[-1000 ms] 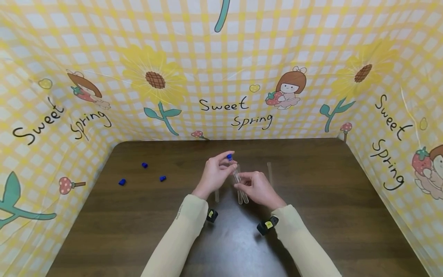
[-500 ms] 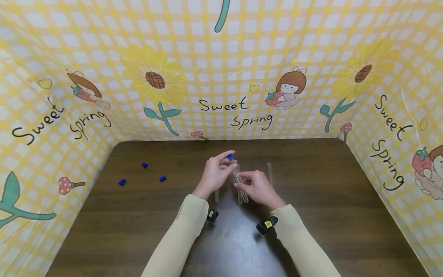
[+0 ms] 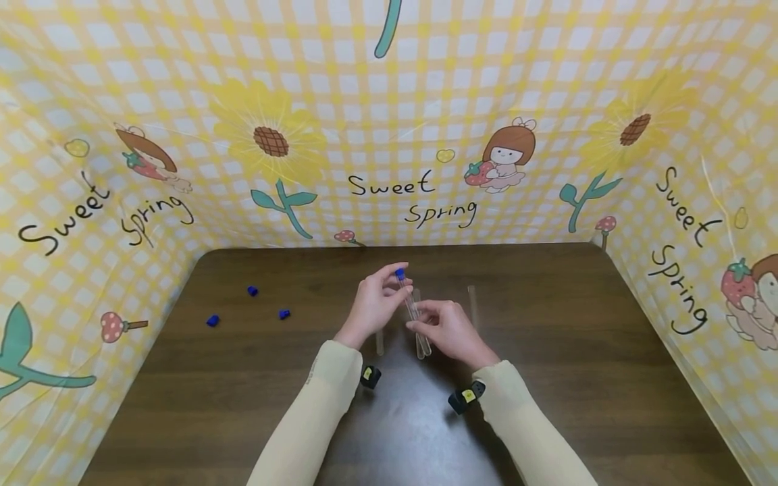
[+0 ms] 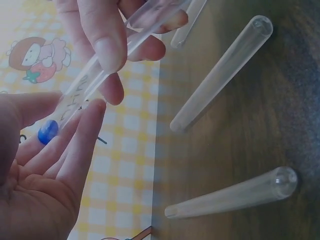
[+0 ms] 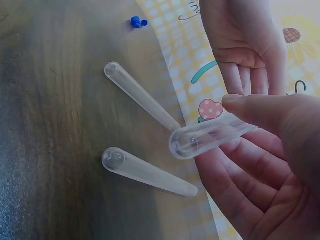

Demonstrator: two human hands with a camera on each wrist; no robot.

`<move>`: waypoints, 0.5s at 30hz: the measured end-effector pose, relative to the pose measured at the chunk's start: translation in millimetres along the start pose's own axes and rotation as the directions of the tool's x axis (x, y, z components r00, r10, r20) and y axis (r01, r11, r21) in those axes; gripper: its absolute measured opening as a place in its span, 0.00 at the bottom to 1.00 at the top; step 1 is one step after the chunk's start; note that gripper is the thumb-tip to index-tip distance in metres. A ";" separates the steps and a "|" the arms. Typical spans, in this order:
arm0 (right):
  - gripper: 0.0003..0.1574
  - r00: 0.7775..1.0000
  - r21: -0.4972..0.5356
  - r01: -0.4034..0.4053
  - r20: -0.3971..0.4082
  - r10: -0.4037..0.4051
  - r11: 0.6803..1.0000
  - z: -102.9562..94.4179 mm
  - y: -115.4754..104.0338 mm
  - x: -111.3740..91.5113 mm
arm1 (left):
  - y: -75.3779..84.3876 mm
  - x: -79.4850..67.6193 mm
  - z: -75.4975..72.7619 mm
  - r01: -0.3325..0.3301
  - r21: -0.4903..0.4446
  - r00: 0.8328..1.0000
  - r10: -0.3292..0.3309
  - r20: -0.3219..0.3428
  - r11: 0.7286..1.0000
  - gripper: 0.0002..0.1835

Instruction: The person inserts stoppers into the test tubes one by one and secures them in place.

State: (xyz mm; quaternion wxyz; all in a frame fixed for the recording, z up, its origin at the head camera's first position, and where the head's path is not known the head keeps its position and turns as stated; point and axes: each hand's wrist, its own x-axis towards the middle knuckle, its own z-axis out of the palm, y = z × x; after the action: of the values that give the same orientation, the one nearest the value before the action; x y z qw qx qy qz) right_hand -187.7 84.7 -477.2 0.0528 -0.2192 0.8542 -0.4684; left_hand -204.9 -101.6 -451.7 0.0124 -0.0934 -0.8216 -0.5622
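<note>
- Held tube (image 5: 207, 136): a clear, round-bottomed tube is tilting in the air above the middle of the desk (image 3: 547, 412), between the two hands. Its long axis is running obliquely, from the blue cap (image 3: 400, 273) on the back-edge side to the rounded end on the front-edge side, bearing slightly toward the right edge.

- Left hand (image 3: 372, 307): thumb and fingers are pinching narrowly about the capped end — this hand is the nearer one to the cap. How deeply the cap is sitting, the views are not showing.

- Right hand (image 3: 448, 329): thumb and fingers are gripping the tube's body farther along, nearer the rounded end, the forearm reaching in from the front edge.

- Governing relation: cap and tube are appearing to share one line — in judgement, this alignment between the hands is what the handling is turning upon.

- Surroundings: a left tube (image 3: 379, 341), a middle tube (image 3: 419, 345) and a right tube (image 3: 472, 304) are lying on the desk, lengthwise between back and front edges, partly hidden by the hands; three loose caps (image 3: 283, 314) are resting toward the back-left corner.
</note>
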 end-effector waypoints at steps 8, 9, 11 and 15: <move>0.21 0.999 -0.001 -0.005 -0.049 0.005 1.000 -2.6 3.5 -0.9 | -4.4 -2.2 -1.7 -0.015 0.016 0.999 0.015 -0.045 1.000 0.31; 0.21 0.998 0.001 -0.012 -0.055 0.012 1.000 -3.2 4.5 -1.2 | -5.1 -2.6 -2.2 -0.017 0.018 0.999 0.018 -0.049 1.000 0.31; 0.21 0.998 0.001 -0.025 -0.064 0.025 1.000 -4.5 6.0 -1.4 | -6.5 -3.1 -3.3 -0.021 0.028 0.998 0.022 -0.052 0.999 0.30; 0.21 0.996 0.000 -0.040 -0.080 0.039 0.999 -8.2 8.5 -1.7 | -8.8 -4.8 -6.4 -0.009 0.048 0.999 0.011 -0.040 0.999 0.29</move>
State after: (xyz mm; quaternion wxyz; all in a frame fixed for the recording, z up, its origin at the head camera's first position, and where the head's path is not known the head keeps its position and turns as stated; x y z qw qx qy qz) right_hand -191.4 95.8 -479.9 0.0276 -0.1834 0.8602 -0.4751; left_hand -202.1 -111.3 -458.1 0.0340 -0.0861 -0.8339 -0.5442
